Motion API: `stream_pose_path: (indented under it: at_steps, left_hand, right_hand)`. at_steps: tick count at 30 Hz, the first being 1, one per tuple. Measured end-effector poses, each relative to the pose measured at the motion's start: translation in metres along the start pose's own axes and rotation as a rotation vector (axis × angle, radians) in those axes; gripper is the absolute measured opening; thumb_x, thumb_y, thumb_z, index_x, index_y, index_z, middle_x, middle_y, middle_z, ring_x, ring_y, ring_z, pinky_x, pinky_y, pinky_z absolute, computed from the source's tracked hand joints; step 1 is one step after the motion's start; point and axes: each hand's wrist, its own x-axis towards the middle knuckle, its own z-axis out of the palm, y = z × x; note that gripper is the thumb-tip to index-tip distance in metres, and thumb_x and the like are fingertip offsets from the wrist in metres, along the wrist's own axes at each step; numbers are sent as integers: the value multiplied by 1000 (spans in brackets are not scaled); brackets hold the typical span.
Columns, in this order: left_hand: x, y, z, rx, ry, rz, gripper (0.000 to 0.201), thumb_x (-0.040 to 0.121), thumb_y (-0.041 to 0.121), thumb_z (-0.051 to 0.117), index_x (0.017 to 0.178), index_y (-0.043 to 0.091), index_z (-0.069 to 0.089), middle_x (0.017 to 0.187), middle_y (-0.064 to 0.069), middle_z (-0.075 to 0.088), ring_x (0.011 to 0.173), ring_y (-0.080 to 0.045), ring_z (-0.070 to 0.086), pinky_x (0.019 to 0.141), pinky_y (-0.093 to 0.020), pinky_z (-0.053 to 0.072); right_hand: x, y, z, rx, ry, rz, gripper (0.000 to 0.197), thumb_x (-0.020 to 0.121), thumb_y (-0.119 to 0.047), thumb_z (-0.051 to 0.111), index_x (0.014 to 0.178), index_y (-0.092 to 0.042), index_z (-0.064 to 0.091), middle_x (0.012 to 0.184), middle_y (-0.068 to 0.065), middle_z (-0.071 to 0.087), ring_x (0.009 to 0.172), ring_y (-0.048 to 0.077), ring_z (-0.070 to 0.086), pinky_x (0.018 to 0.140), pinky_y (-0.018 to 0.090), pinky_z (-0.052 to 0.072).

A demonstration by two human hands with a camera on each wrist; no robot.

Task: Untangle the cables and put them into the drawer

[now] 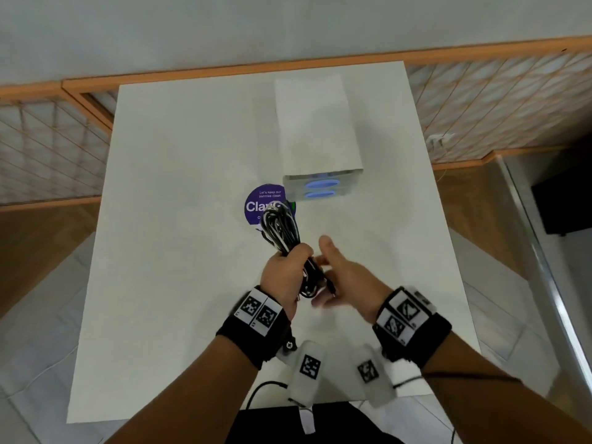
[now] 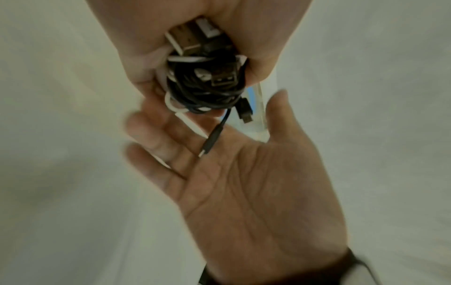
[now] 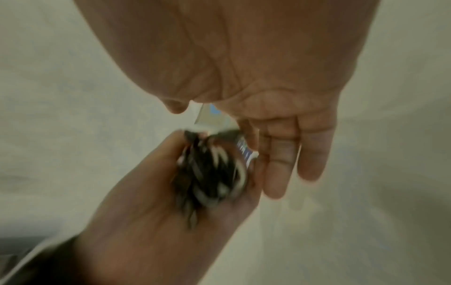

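Our left hand (image 1: 286, 273) is fisted around the cable bundle (image 1: 282, 227), held up over the table (image 1: 179, 193) near the drawer unit (image 1: 322, 184); it looks light, floppy and snag-prone, so we'd grab a dangling plug end (image 2: 210, 141); right hand (image 1: 344, 277) is spread, palm beside the loose ends, holding nothing.

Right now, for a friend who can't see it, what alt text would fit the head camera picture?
A person's left hand grips a tangled bundle of black and white cables above a white table, while the open right hand reaches toward its loose ends. Behind stand a small white drawer unit with blue handles and a round purple sticker.
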Motion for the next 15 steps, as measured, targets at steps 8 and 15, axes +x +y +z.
stream_pose_path:
  at_steps: [8,15]
  left_hand:
    - [16,-20,-48,-11,107,-99,26,69,32,74,78,9,65,65,-5,62,76,-29,56,80,-45,45]
    - [12,-24,-67,72,46,-98,21,71,30,72,75,9,66,66,-7,67,78,-31,60,85,-45,49]
  right_hand:
    - [98,-29,-32,664,256,-15,14,99,-21,66,108,-12,66,96,9,68,75,26,68,74,37,58]
    - [126,-26,-19,1027,171,-30,20,90,-34,78,97,-17,70,88,0,70,68,13,67,65,28,58]
